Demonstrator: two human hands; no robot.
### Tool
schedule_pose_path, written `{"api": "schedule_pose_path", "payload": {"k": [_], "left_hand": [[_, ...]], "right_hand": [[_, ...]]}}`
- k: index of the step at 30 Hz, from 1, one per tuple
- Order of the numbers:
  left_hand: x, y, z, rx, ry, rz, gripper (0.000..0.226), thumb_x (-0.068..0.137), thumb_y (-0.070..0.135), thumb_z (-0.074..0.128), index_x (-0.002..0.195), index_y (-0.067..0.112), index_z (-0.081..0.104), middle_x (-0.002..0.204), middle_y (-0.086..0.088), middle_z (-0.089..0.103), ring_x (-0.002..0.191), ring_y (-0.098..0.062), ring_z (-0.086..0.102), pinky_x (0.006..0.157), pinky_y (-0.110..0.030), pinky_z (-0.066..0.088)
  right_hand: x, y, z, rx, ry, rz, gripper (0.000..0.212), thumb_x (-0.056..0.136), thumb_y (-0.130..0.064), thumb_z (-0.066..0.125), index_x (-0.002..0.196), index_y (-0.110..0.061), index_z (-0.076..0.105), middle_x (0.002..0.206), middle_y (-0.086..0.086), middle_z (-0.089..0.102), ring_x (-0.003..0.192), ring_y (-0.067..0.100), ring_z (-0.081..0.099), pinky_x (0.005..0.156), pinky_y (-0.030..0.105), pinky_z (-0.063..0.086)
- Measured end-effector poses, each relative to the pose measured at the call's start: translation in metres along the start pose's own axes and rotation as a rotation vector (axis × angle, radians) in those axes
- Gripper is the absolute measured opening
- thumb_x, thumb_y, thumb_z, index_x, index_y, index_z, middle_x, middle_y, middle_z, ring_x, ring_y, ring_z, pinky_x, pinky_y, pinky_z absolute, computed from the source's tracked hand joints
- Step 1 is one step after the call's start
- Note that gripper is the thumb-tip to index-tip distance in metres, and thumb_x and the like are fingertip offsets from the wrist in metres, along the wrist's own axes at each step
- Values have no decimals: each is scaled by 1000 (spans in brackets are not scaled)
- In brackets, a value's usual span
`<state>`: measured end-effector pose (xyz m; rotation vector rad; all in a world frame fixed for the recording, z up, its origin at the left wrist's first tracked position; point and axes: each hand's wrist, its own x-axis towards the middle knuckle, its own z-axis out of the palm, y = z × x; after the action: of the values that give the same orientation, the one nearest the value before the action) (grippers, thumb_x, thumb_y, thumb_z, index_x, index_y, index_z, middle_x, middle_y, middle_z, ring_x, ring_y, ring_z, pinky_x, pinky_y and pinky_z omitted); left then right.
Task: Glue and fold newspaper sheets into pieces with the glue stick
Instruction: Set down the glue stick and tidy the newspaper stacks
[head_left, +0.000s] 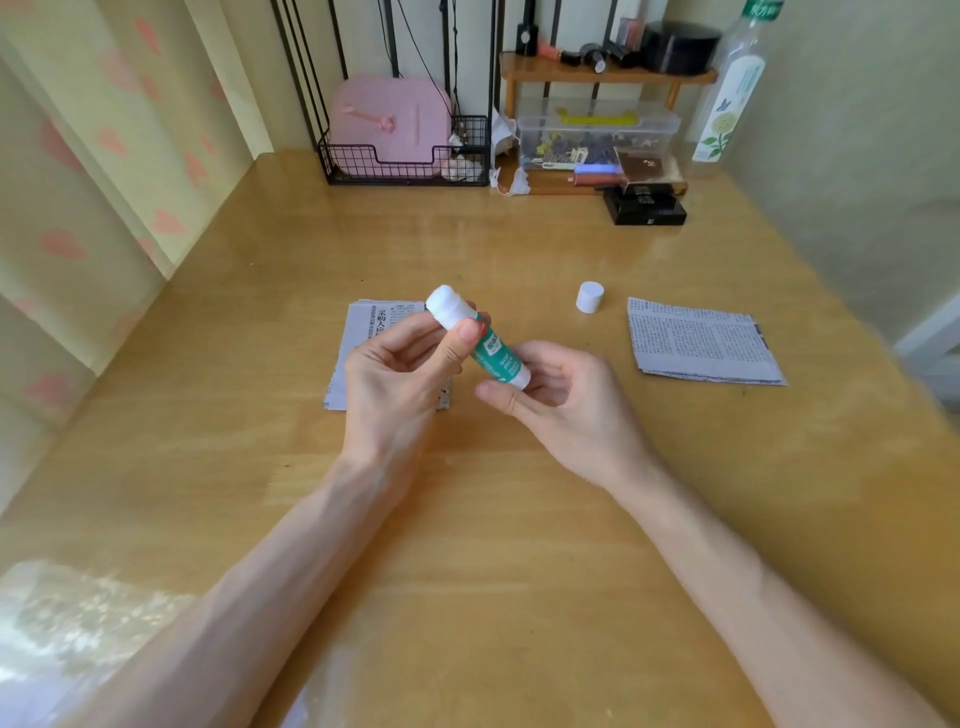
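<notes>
Left hand (395, 374), right hand (566, 400), each grip tight around glue stick (496, 356); pink case (389, 124) inside wire basket (328, 156).

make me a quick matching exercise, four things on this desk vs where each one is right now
Things:
1. glue stick
2. white cap
3. newspaper stack
4. pink case

Places:
a. in the wire basket
b. held by left hand and right hand
c. upright on the table
d. lying flat at the far right

Pairs: 1-b, 2-c, 3-d, 4-a
</notes>
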<state>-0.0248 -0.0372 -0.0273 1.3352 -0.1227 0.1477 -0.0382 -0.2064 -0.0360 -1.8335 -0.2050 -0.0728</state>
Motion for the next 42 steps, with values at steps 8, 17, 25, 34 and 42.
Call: {"api": "schedule_pose_path", "payload": {"k": [8, 17, 25, 34, 42], "left_hand": [[0, 1, -1, 19, -46, -11, 34, 93, 29, 68, 117, 6, 75, 113, -3, 79, 100, -13, 72, 78, -21, 51], [-1, 0, 3, -34, 12, -49, 28, 84, 29, 76, 104, 10, 78, 105, -1, 81, 79, -4, 67, 74, -19, 50], [-4, 0, 4, -18, 4, -37, 33, 87, 30, 73, 113, 10, 77, 109, 1, 80, 84, -3, 67, 73, -18, 49], [-3, -3, 3, -9, 43, -46, 32, 88, 25, 75, 113, 5, 77, 105, 2, 80, 78, -2, 64, 72, -17, 49], [-5, -3, 4, 36, -2, -16, 30, 91, 26, 70, 115, 9, 76, 109, -3, 80, 79, -1, 63, 72, -18, 48]], "right_hand": [[0, -7, -19, 287, -125, 147, 20, 101, -14, 66, 116, -3, 74, 98, 10, 80, 89, 22, 77, 83, 25, 59], [0, -2, -7, 15, 17, 29, 26, 87, -25, 85, 109, -17, 73, 96, 0, 80, 89, 13, 74, 82, 26, 58], [0, -3, -18, 346, -106, 182, 25, 105, -19, 57, 114, 1, 70, 88, 10, 77, 81, 19, 72, 80, 27, 59], [1, 1, -8, 67, -7, 61, 28, 90, -11, 82, 115, -9, 70, 100, -3, 79, 89, 8, 74, 84, 21, 56], [3, 2, -27, 81, -127, 54, 22, 98, -10, 71, 119, -12, 76, 103, 6, 81, 89, 17, 76, 87, 25, 59]]}}
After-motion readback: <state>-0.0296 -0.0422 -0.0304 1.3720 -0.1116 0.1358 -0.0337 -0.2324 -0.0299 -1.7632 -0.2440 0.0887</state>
